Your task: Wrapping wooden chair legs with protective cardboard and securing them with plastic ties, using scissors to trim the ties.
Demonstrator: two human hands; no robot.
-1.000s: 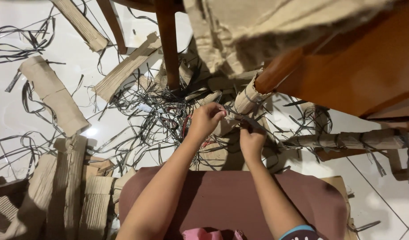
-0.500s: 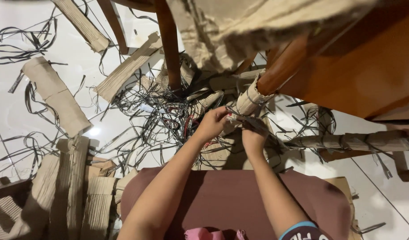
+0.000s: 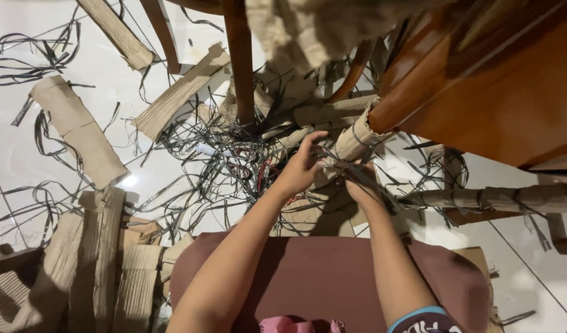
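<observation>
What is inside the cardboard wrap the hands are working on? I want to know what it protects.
A reddish wooden furniture leg comes out of the cardboard wrap. Left hand and right hand touch its strapped lower end; the leg's covered part is hidden.

Glossy white tiled floor (image 3: pixel 80 74), brown wooden furniture legs (image 3: pixel 241 68), overhead light glare

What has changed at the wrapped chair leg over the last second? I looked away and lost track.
Both hands moved up the picture along the cardboard wrap on the wooden leg. The left hand now has its fingers spread against the wrap; the right hand is pushed in among the black straps. The loose cardboard and the cut straps on the floor lie as before.
</observation>
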